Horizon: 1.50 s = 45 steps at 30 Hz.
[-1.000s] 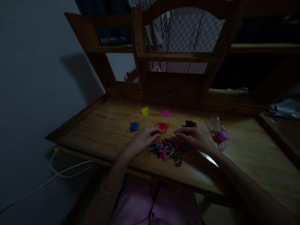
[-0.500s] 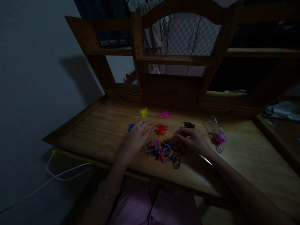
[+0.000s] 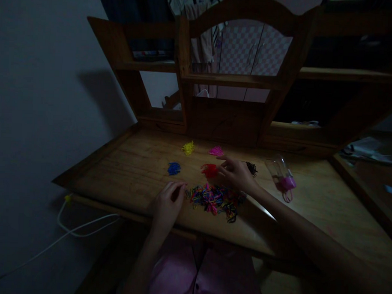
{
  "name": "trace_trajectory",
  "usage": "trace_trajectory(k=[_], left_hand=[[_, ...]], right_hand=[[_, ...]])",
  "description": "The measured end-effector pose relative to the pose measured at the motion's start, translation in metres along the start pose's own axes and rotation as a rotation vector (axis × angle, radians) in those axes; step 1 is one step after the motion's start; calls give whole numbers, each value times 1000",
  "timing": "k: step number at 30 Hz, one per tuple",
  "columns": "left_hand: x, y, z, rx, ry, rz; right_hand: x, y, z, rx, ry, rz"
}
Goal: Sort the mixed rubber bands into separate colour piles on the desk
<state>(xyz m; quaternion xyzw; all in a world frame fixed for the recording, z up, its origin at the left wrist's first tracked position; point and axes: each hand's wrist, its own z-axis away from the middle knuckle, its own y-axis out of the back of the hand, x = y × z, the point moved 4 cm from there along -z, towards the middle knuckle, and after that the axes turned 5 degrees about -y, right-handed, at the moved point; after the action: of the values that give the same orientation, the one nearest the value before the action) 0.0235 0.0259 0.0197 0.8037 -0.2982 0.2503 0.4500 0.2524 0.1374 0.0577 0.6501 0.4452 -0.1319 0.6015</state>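
A mixed pile of small coloured elastic bands (image 3: 210, 199) lies near the desk's front edge. My left hand (image 3: 168, 202) is at its left side, thumb and forefinger pinched together; whatever sits between the tips is too small to make out. Over the right edge of the red bands (image 3: 209, 170) reaches my right hand (image 3: 236, 173), fingers apart and one stretched towards the pink bands (image 3: 215, 150). Separate heaps hold yellow bands (image 3: 188, 148), blue bands (image 3: 174, 168) and black bands (image 3: 252, 168), the last partly behind my right hand.
A clear bottle with a purple cap (image 3: 287, 183) lies on its side at the right of the wooden desk (image 3: 118, 174). Wooden shelving (image 3: 230, 79) rises along the back. A white cable (image 3: 84, 229) hangs at the front left, by the wall.
My left hand has drawn back from beside the red heap to the mixed pile's left edge, uncovering the blue bands. My right hand has moved left and up to the red bands, its fingers spreading.
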Motion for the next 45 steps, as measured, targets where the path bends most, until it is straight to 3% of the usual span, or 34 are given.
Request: trace_trajectory(k=[9, 15, 18, 25, 31, 38, 45], left_hand=[[5, -8, 4, -17, 3, -73], [19, -12, 4, -91, 13, -33], [23, -14, 5, -109, 9, 19], [16, -13, 6, -116, 36, 86], [9, -4, -5, -55, -4, 8], [13, -18, -20, -228, -72, -66], [-1, -14, -15, -273, -35, -91]], right_hand=[[27, 38, 28, -58, -37, 96], [37, 59, 42, -589, -114, 78], [34, 60, 49, -675, -107, 62], [33, 51, 49, -562, -90, 153], [37, 47, 48, -615, -66, 170], [31, 45, 48, -627, -32, 147], [25, 49, 47, -647, -42, 44]])
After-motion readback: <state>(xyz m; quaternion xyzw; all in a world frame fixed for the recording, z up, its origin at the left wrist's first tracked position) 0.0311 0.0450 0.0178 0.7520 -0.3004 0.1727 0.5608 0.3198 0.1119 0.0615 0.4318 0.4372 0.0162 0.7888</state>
